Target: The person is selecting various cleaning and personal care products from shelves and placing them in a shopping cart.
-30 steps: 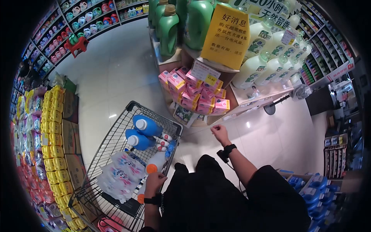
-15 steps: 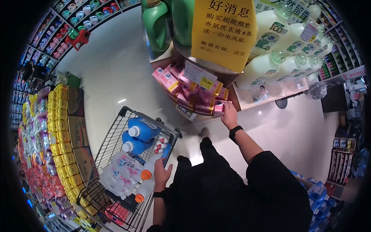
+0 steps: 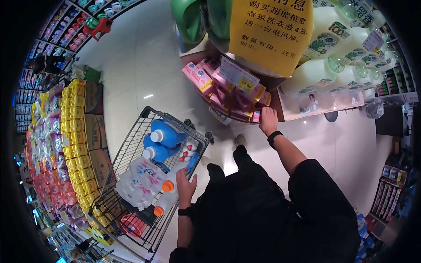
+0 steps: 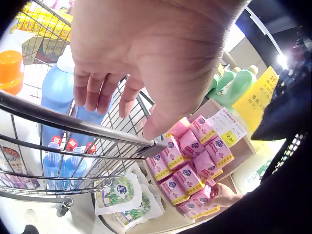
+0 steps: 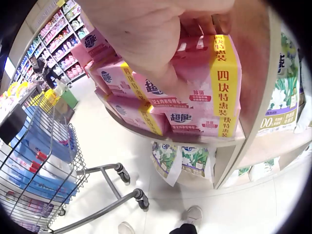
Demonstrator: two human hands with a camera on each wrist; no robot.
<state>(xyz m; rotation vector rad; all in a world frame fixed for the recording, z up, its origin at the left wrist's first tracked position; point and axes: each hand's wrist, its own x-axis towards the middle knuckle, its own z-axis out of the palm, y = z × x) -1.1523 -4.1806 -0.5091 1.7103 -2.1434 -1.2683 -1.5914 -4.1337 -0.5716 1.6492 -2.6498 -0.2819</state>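
Observation:
In the right wrist view my right hand [image 5: 146, 44] grips a pink box with a yellow stripe [image 5: 225, 73], thumb on its front and fingers over its far side. That box rests on another pink box [image 5: 195, 122] at the shelf's right end. The head view shows the same right hand [image 3: 268, 120] at the corner of the pink pile [image 3: 199, 79]. My left hand [image 3: 186, 186] is beside the cart's side rail; in the left wrist view the left hand [image 4: 146, 58] hangs above the rim [image 4: 73, 122] with fingers loosely bent, holding nothing.
The wire cart [image 3: 127, 153] holds blue bottles [image 3: 169, 133], orange-capped bottles [image 3: 168, 186] and a clear wrapped pack [image 3: 140, 182]. A yellow sign [image 3: 272, 39] stands above the pink boxes, with white bottles [image 3: 309, 79] to the right. Yellow packs [image 3: 76, 140] are stacked at left.
My right hand has reached forward from open air to the pink boxes and now grips one. The left hand has moved forward along the cart's side. The view has shifted closer to the display.

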